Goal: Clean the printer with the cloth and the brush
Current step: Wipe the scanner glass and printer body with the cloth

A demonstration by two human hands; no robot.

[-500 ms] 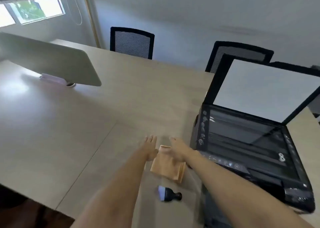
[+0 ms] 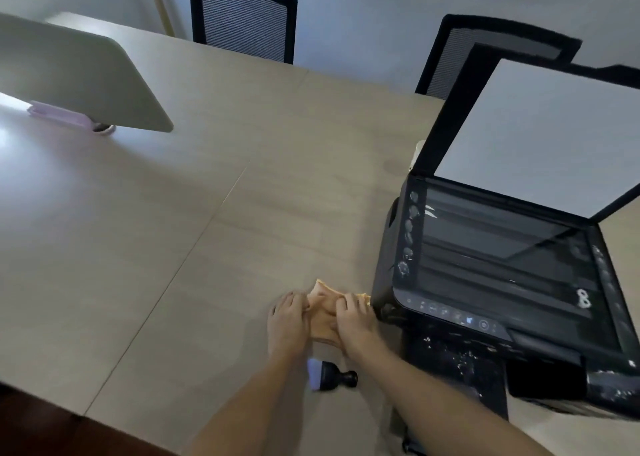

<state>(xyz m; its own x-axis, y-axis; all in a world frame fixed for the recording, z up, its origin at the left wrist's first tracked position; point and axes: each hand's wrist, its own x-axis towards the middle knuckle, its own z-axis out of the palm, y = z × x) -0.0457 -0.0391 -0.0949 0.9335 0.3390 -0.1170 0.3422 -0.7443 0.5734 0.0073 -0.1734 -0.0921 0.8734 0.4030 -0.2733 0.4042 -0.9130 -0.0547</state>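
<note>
Near the tabletop's front edge, just left of the printer (image 2: 491,282), both the left hand (image 2: 288,320) and right hand (image 2: 354,320) pinch the soft, light orange cloth (image 2: 323,308), best gathered by its edges

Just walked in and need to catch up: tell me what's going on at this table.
A person is getting ready to clean a black printer, whose scanner lid stands open. Both hands, the left hand and the right hand, grip an orange cloth on the table just left of the printer. A small brush lies untouched on the table between the forearms. White specks dot the printer's front tray; wiping has not started.
</note>
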